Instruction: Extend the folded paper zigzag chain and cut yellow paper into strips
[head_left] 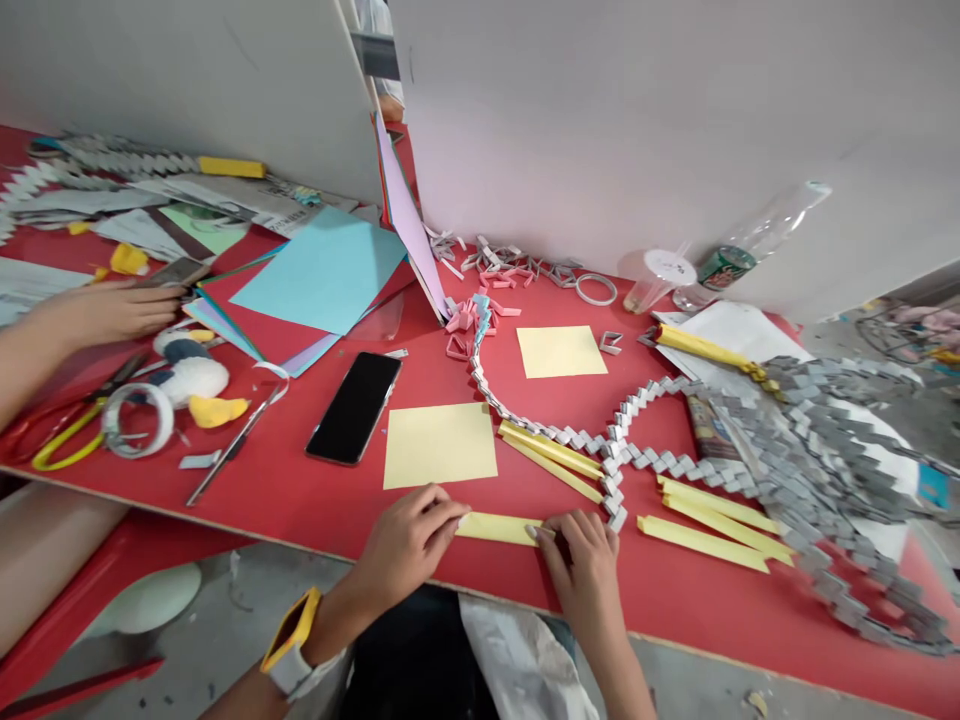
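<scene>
Between my two hands a folded yellow paper strip (496, 529) is held level, just above or on the red table near its front edge. My left hand (409, 535) pinches the strip's left end between thumb and fingers. At the other end, my right hand (581, 555) grips it, thumb in front. Just beyond my left hand lies a flat yellow paper sheet (441, 445), and a second yellow sheet (562, 351) is farther back. Folded yellow strips (555, 460) rest against the woven grey paper chain (615, 450), and several more strips (712, 525) lie right of my right hand.
A black phone (355, 408) lies left of the sheets. Beyond it are scissors (71, 430), a tape roll (137, 420), a metal-bladed cutter (232, 445) and blue paper (322, 265). Another person's hand (120, 312) is at left. A plastic bottle (750, 250) and cup (660, 278) stand at the back.
</scene>
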